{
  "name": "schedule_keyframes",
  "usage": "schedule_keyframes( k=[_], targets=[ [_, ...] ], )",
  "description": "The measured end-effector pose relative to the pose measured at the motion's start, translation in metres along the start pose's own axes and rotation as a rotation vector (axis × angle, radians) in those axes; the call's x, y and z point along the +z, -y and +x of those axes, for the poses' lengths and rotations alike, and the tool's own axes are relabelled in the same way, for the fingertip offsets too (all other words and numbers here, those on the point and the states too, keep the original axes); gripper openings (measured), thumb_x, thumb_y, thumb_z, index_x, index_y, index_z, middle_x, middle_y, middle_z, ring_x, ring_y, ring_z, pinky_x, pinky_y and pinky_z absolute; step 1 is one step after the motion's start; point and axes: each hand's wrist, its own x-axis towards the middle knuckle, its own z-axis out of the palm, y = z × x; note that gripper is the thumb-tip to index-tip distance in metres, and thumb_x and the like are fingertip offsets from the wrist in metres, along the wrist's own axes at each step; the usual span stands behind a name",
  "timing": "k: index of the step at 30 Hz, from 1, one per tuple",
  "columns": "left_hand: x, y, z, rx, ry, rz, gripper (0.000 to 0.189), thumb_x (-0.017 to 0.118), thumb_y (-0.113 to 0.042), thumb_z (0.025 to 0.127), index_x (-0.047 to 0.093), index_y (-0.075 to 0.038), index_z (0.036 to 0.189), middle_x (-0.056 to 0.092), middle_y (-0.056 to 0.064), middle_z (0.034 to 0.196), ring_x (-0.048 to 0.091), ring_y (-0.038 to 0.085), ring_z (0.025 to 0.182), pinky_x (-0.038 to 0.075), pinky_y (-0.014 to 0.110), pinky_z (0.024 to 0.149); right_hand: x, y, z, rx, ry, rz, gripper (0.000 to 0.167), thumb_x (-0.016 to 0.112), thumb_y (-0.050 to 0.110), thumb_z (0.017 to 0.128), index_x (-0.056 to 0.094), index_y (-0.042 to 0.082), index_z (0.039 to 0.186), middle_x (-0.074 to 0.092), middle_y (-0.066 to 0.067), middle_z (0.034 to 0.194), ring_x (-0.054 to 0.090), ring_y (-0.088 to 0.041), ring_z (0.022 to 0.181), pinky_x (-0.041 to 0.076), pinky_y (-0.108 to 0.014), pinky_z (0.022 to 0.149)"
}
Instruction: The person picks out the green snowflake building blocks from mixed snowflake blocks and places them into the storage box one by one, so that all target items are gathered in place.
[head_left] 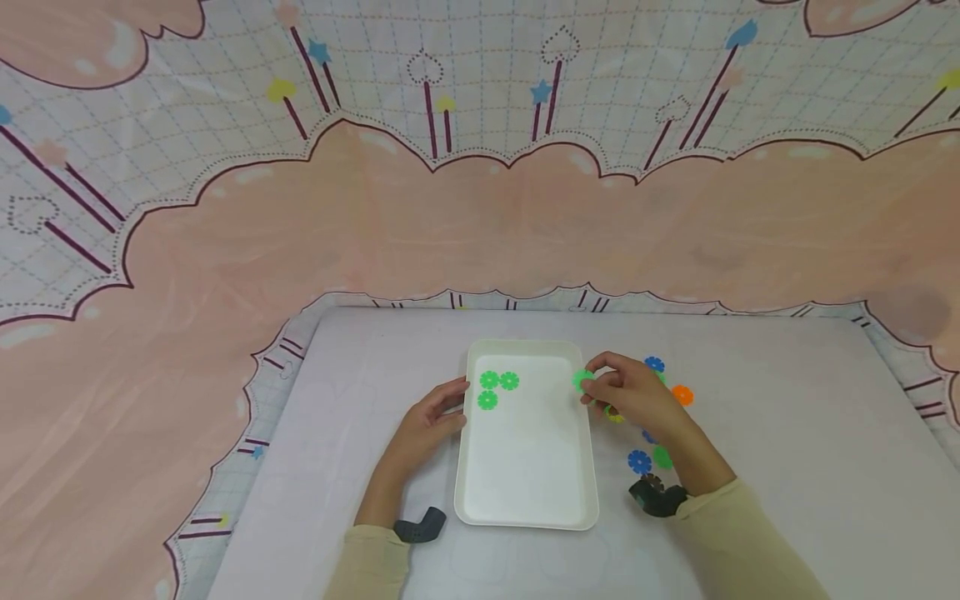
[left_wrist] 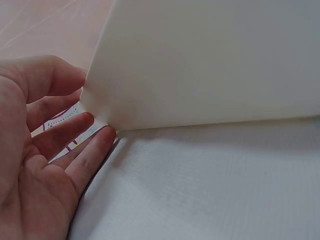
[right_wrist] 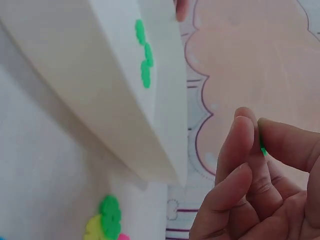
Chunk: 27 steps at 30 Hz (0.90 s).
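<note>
My right hand [head_left: 630, 396] pinches a green snowflake disc [head_left: 582, 381] between thumb and fingertips over the right rim of a white tray [head_left: 528, 475]. In the right wrist view only a thin green edge of that disc [right_wrist: 263, 151] shows between the fingers. Three green snowflake discs [head_left: 488, 400] lie in the tray's upper left, close together in an L shape. On the tray's left side, the fingertips of my left hand [head_left: 423, 425] rest against the outer wall. The left wrist view shows those fingers [left_wrist: 75, 127] at the tray's edge, slightly bent and spread.
Loose snowflake discs in several colours lie right of the tray, partly hidden under the right hand and forearm. Among them are a blue disc [head_left: 640, 462], an orange disc [head_left: 682, 395] and a green disc [head_left: 662, 457]. A white cloth [head_left: 810, 433] covers the table.
</note>
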Motion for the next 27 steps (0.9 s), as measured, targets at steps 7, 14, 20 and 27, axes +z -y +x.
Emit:
schedule_keyframes(
  k=[7, 14, 20, 27],
  targets=[
    [0.000, 0.000, 0.000, 0.001, 0.006, -0.001, 0.051, 0.066, -0.005, 0.095, 0.057, -0.018, 0.144, 0.053, -0.001, 0.153, 0.051, 0.024, 0.142, 0.049, 0.028, 0.109, 0.016, 0.018, 0.007, 0.013, 0.018, 0.055, 0.027, 0.069, 0.027, 0.098, 0.064, 0.012, 0.118, 0.077, -0.020, 0.095, 0.072, -0.027, 0.078, 0.055, -0.037, 0.074],
    [0.000, 0.001, 0.001, 0.010, 0.006, -0.005, 0.051, 0.066, -0.005, 0.095, 0.057, -0.015, 0.144, 0.052, -0.001, 0.154, 0.051, 0.025, 0.142, 0.050, 0.028, 0.109, 0.036, 0.034, 0.016, -0.030, 0.045, 0.081, 0.020, 0.065, 0.027, 0.101, 0.067, 0.010, 0.112, 0.078, -0.020, 0.093, 0.074, -0.028, 0.080, 0.058, -0.043, 0.080],
    [0.000, 0.001, 0.000, 0.012, 0.008, -0.007, 0.051, 0.066, -0.005, 0.095, 0.057, -0.016, 0.144, 0.052, 0.001, 0.153, 0.051, 0.026, 0.142, 0.050, 0.029, 0.109, 0.053, 0.040, 0.026, -0.023, 0.077, 0.099, 0.020, 0.065, 0.025, 0.101, 0.066, 0.005, 0.106, 0.078, -0.019, 0.099, 0.075, -0.020, 0.081, 0.057, -0.033, 0.077],
    [0.000, 0.000, 0.000, 0.013, 0.013, -0.012, 0.051, 0.067, -0.007, 0.095, 0.056, -0.018, 0.144, 0.053, 0.000, 0.153, 0.051, 0.026, 0.142, 0.050, 0.029, 0.109, 0.071, 0.039, 0.036, -0.012, 0.065, 0.085, 0.014, 0.068, 0.023, 0.099, 0.070, 0.010, 0.105, 0.077, -0.016, 0.096, 0.071, -0.019, 0.080, 0.058, -0.030, 0.076]
  ],
)
